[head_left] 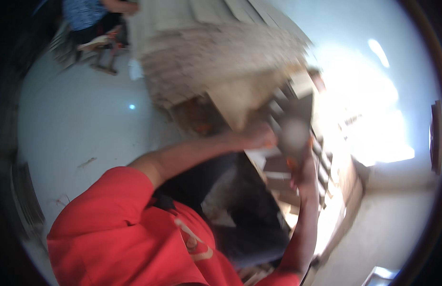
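Note:
Motion blurs the middle of the head view. A dark grey flat piece, with a pale glare spot on its face, is held up in front of me above the work table. My left hand is closed at its left edge, the fingers curled. At its lower right edge, my right hand grips it with the thumb on the near side. Its exact kind is too smeared to tell. Below and beside my hands lie dark and pale strips on the table.
Beyond my hands, a large stack of brown flat pieces spreads across the far side. An open brown box stands left of the table. At the far left a person in a blue patterned top is beside a small stool. Bright light falls at right.

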A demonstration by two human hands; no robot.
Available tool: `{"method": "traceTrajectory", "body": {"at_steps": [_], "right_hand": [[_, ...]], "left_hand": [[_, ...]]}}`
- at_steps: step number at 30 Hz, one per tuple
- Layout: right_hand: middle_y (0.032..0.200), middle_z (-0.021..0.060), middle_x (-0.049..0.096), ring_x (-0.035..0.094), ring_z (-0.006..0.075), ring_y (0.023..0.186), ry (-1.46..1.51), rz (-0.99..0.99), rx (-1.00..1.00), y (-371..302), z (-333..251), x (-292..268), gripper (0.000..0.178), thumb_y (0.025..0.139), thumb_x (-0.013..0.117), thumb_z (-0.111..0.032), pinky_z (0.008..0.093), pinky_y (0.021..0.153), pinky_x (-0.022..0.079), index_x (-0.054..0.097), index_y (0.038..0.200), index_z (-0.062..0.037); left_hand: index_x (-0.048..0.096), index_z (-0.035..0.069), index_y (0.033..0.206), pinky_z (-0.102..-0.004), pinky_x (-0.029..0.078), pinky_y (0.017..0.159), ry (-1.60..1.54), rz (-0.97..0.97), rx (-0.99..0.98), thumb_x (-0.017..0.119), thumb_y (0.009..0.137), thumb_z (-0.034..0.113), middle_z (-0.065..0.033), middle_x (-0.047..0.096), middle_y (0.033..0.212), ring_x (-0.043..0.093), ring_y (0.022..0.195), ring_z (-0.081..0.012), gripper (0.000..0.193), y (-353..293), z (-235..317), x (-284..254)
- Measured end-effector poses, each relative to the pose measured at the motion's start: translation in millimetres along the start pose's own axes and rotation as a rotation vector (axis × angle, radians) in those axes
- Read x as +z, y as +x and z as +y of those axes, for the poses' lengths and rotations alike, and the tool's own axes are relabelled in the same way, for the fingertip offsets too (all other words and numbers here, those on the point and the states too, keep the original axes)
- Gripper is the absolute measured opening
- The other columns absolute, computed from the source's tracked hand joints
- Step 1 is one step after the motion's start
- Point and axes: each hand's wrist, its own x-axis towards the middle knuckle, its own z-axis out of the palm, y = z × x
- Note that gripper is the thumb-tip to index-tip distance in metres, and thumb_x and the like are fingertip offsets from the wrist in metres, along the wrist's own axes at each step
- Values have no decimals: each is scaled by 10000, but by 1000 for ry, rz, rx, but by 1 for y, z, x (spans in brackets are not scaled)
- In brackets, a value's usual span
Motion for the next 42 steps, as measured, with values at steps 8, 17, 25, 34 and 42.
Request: {"method": "traceTrajectory", "body": {"at_steps": [8, 17, 25, 34, 42], "right_hand": [[648, 107, 600, 579, 216, 497, -997, -205, -364, -9, 33, 5, 443, 889, 550, -73, 369, 471, 466, 398, 1300, -13], [1231, 282, 551, 534, 407, 1153, -1335, 845, -623, 93, 36, -131, 875, 844, 566, -615, 422, 973, 412, 417, 1343, 88], [788, 188, 619, 614, 351, 775, -962, 334, -739, 59, 42, -98, 572, 810, 730, -396, 391, 699, 484, 589, 1175, 21], [731, 208, 649, 635, 419, 730, -1116, 82, -676, 21, 60, -69, 331, 814, 677, -170, 503, 638, 467, 529, 1070, -23], [748, 219, 638, 661, 346, 758, -1168, -14, -663, 50, 73, -72, 251, 726, 739, -192, 463, 655, 461, 602, 852, -24]], "left_hand": [[667, 89, 789, -461, 491, 675, 33, -166, -231, 656, 759, 162, -125, 629, 729, 627, 785, -318, 80, 8, 33, -9], [527, 3, 1260, -405, 444, 861, 227, -83, -36, 789, 665, 159, -114, 604, 1150, 528, 1052, -268, 669, 25, 39, -21], [264, 7, 1469, -480, 234, 1116, 353, -298, -88, 782, 693, 218, -152, 321, 1504, 214, 1425, -358, 957, 67, 13, -7], [613, 81, 848, -422, 427, 846, 302, -357, 151, 698, 723, 215, -69, 647, 770, 634, 876, -272, 202, 66, 4, 2], [587, 75, 789, -407, 440, 830, 325, -434, 38, 673, 715, 165, -88, 635, 773, 630, 875, -260, 145, 51, 11, 4]]}}
